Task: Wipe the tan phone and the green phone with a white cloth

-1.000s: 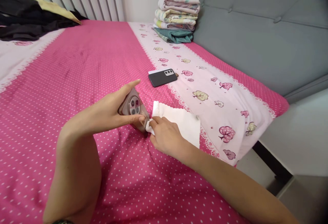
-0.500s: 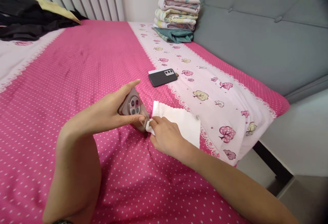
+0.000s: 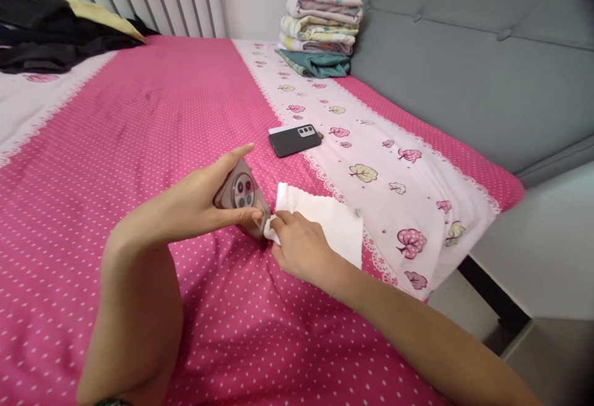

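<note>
The white cloth [image 3: 342, 226] looks matt, the held phone [image 3: 244, 190] smooth.

The phone [image 3: 258, 202] was tilted, its round camera housing [image 3: 244, 190], marked by four circles, turned to my view; the white cloth [image 3: 341, 226] lay mostly flat, its bunched part at the phone's lower end.

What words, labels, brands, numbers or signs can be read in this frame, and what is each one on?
None can be read.
Phone in the left hand, the held phone: any marking is too small or blurred to read.
Black phone on the bed: no legible brand on its back.
Bedspread: printed trees, no lettering seen.
</note>
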Demonstrator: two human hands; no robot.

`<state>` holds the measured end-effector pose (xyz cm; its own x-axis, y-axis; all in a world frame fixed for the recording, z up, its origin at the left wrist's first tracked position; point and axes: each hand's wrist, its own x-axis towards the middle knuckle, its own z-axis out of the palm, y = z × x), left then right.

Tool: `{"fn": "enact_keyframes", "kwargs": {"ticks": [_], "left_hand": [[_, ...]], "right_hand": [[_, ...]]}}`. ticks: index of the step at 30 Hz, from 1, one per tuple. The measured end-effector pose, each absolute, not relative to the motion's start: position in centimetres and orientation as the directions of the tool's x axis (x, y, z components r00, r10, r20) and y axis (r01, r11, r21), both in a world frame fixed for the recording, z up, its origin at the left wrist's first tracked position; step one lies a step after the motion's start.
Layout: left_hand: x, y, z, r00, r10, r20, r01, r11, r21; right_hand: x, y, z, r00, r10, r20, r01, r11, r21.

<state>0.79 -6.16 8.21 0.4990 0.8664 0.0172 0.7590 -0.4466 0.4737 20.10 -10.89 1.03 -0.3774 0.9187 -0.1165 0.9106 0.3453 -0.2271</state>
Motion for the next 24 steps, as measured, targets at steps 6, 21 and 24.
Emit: {"fn": "enact_keyframes", "kwargs": {"ticks": [6, 21, 24], "left_hand": [[0.94, -6.14, 8.30, 0.499, 0.866, 0.018, 0.758, -0.446, 0.476], [1.05, -6.21, 8.33, 0.503, 0.864, 0.017, 0.753, -0.448, 0.482], [1.05, -6.24, 8.30, 0.500, 0.866, 0.013, 0.754, -0.442, 0.485]], "right_hand": [[20.11, -10.91, 1.05, -0.378, 0.920, -0.108, 0.910, 0.347, -0.226], [20.10, -10.85, 0.93, -0.380, 0.918, -0.110, 0.909, 0.348, -0.230], [20.12, -10.87, 0.82, -0.383, 0.918, -0.103, 0.907, 0.352, -0.232]]}}
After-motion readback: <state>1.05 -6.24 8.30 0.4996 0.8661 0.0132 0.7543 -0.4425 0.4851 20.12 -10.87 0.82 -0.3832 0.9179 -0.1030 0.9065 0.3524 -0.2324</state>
